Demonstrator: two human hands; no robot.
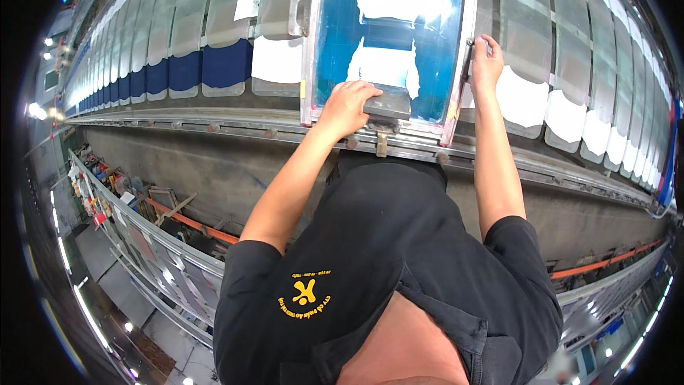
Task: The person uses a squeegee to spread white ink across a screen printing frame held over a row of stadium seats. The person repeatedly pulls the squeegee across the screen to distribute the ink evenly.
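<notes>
In front of me a screen printing frame lies over the long table, with a teal mesh and white ink spread in two patches on it. My left hand is closed around the left end of a dark squeegee, which rests on the mesh near the frame's near edge. On the frame's right side, my right hand has its fingers curled round a dark handle. Another handle, pale and metal, sticks out on the left side with no hand on it.
Rows of flat pallets run left and right along the table. Dark blue fabric pieces lie on several left ones, white pieces on the right ones. A metal rail borders the near edge. Behind me stands another long rack.
</notes>
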